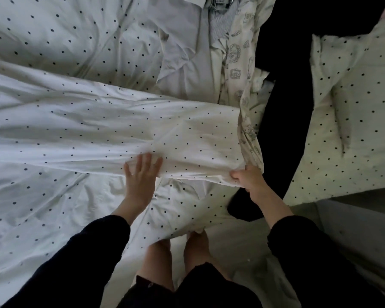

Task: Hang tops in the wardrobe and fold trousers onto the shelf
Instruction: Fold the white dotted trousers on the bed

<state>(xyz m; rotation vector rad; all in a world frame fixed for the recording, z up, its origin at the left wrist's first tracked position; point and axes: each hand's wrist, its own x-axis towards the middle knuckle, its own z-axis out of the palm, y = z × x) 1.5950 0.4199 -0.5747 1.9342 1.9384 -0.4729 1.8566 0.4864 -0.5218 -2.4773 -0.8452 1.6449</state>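
**K:** Left hand [140,181] status?

**M:** Flat, fingers straight and spread, palm down on the spotted duvet [87,130]. Fingertips sit at the folded edge of the top layer. Grasping nothing.

**K:** Right hand [248,180]?

**M:** Clenched on the same fold, near its corner. Fingers curled over the edge, cloth bunched in the grip and lifted slightly off the layer below. Both forearms in dark sleeves [298,241].

**K:** Where are the clothes?

**M:** Piled on the bed past the duvet fold, top centre of the head view. Pale grey-white garment [185,70] lies crumpled on the left of the pile. Just beside it, a cream garment with a grey sketch print [235,54]; that one runs down toward the right hand, and its edge touches the duvet corner there. At the very top, a bit of denim [218,3] with a metal buckle, mostly cut off by the frame. Can't tell which pieces are tops and which are trousers.

**K:** Anything else?

**M:** Black cloth [282,107] runs in a long strip right of the pile, down past the right hand. Spotted pillow [353,112] further right, apart from the pile. Person's bare legs [158,263] at bottom centre, against the bed edge.
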